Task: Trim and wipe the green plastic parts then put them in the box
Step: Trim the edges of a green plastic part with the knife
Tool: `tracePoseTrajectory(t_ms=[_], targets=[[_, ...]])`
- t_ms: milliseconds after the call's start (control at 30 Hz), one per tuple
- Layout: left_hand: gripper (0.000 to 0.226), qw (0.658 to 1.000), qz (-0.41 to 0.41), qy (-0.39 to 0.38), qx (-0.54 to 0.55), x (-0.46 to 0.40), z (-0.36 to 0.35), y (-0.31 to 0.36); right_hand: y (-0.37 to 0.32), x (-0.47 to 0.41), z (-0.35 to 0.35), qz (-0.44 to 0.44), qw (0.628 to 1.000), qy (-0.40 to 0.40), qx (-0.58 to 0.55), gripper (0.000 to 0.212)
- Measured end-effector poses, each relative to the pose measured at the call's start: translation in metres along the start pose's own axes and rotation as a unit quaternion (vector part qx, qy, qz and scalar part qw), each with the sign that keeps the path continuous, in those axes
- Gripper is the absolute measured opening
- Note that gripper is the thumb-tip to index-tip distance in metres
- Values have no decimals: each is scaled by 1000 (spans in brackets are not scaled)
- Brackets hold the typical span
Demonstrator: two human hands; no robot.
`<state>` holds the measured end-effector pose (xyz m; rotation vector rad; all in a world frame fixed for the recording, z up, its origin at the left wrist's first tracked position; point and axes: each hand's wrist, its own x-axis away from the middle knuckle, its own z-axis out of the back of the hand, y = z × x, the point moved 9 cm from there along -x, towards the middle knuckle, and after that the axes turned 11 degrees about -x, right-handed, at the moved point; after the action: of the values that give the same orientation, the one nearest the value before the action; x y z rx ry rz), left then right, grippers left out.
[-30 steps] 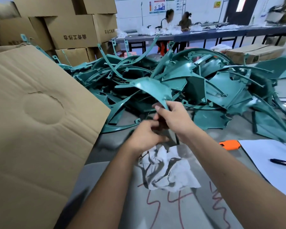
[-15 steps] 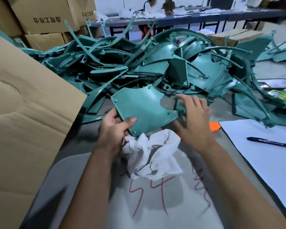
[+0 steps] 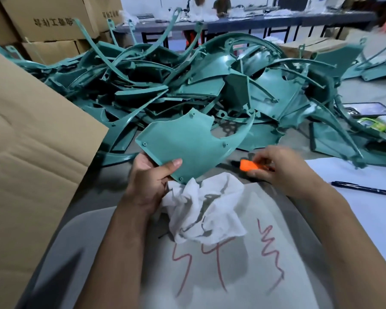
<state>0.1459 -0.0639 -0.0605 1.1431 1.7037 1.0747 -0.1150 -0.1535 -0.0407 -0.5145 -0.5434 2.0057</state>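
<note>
My left hand (image 3: 148, 177) grips a flat green plastic part (image 3: 183, 141) by its lower left corner, thumb on top, holding it tilted above the table. My right hand (image 3: 281, 168) is curled around an orange trimming knife (image 3: 249, 165) just right of the part; the hand is blurred. A crumpled white cloth (image 3: 205, 210) lies on the table below the part, touching my left hand. Behind them spreads a big pile of green plastic parts (image 3: 210, 81). The cardboard box (image 3: 31, 163) stands at the left, its flap leaning toward me.
White paper (image 3: 366, 210) with a black pen (image 3: 363, 189) lies at the right. A phone (image 3: 369, 109) rests at the far right by the pile. Stacked cartons (image 3: 49, 21) stand behind left. People sit at a far table (image 3: 254, 18). Red marks cover the near sheet (image 3: 221, 275).
My right hand let go of the green part's right edge, moved right and took hold of the orange knife. My left hand lifted the part slightly.
</note>
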Motion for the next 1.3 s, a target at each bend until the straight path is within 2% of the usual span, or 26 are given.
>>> tracePoseTrajectory(t_ms=[100,167,233,333,400,433,467,500,600,733,833,933,1100,1233,1300], targets=[[46,999,-22,6,-24,3,7,9,0,2,22,27,991,125,-43,21],[50,996,-23,62,-64,9,22,14,2,7,36,33,976,212,-49,33],[45,987,-44,121,-100,13,38,22,4,12,44,15,960,277,-44,46],[42,968,-53,169,-179,15,46,27,6,21,50,-6,929,356,-105,38],[35,962,-49,220,-156,14,52,23,-7,26,50,40,915,375,-145,29],[28,959,-46,236,-153,11,53,22,-17,26,48,74,916,359,-163,26],[20,959,-55,223,-165,8,50,23,-26,24,43,108,921,329,-181,25],[20,962,-69,200,-170,6,44,24,-36,22,36,136,927,289,-198,24],[57,979,-103,130,-115,-2,31,26,-57,16,8,157,950,177,-206,29],[59,978,-149,74,-123,-4,23,32,-72,12,-23,159,963,76,-205,38],[48,970,-186,35,-154,-2,14,40,-76,13,-28,180,966,57,-175,39],[19,964,-204,24,-170,0,10,46,-70,10,-30,168,970,44,-171,32],[35,965,-174,44,-189,-2,9,38,-55,4,-32,108,990,61,-71,30],[36,955,-198,75,-207,2,10,44,-68,6,-35,141,984,39,-102,27],[31,949,-207,86,-223,4,12,50,-67,3,-38,130,988,28,-82,26]])
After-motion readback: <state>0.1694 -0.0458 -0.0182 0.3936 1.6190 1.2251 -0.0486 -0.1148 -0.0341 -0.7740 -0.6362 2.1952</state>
